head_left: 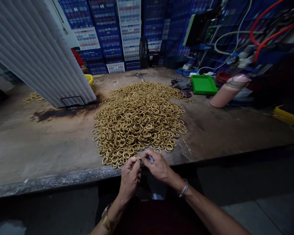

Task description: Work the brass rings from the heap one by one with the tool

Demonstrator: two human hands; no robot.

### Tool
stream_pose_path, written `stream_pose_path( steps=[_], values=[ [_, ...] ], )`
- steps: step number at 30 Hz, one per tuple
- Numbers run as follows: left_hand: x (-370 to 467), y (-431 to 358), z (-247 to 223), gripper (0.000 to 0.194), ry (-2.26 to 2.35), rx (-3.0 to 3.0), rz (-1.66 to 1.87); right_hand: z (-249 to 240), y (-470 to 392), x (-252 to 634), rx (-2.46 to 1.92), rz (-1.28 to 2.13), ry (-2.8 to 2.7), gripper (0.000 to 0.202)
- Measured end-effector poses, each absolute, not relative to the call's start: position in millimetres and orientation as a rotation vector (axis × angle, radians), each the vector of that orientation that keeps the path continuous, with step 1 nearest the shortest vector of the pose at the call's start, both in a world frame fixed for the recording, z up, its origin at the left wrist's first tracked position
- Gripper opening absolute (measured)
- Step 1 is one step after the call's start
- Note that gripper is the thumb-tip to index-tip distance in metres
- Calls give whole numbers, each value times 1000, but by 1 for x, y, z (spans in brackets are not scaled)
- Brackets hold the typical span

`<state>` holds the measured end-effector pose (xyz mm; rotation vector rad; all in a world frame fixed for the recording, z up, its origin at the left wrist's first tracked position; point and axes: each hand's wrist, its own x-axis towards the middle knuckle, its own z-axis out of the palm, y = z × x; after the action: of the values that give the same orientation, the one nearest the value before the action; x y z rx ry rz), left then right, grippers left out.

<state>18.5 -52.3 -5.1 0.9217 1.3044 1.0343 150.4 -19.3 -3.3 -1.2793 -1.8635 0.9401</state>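
A large heap of brass-coloured metal rings [139, 120] lies on the worktable, its near side close to the front edge. Just in front of the heap, my left hand [129, 178] is closed in a pinch on a ring [140, 158], mostly covered by the fingers. My right hand [159, 167] meets it there, thumb and fingers closed beside the same ring. A small grey object [151, 159] shows within the right hand's curled fingers; its kind is unclear. Both hands are just over the table's front edge.
A tall ribbed white panel [44, 52] stands at left on the worktable [71, 147], near a yellow container [90, 80]. A green tray [204, 85], pink bottle [229, 91] and dark cloth [181, 84] sit at right. Stacked crates [112, 36] line the back; a person's red sleeve [77, 58] shows behind the panel.
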Motion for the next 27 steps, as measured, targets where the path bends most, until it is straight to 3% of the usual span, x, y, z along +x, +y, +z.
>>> stream_pose_path(
  steps=[9,14,20,27],
  values=[
    [21,-53,-5,23,1324,1050,1092,-4,-16,149,-1348,1451,-1510,25],
    [17,-56,-9,31,1191,910,948,-3,-13,145,-1363,1288,-1570,20],
    [18,-56,-8,29,1116,808,981,-14,-13,152,-1445,1100,-1638,18],
    [20,-55,-3,32,1213,904,977,-15,-29,157,-1375,787,-2167,9]
  ],
)
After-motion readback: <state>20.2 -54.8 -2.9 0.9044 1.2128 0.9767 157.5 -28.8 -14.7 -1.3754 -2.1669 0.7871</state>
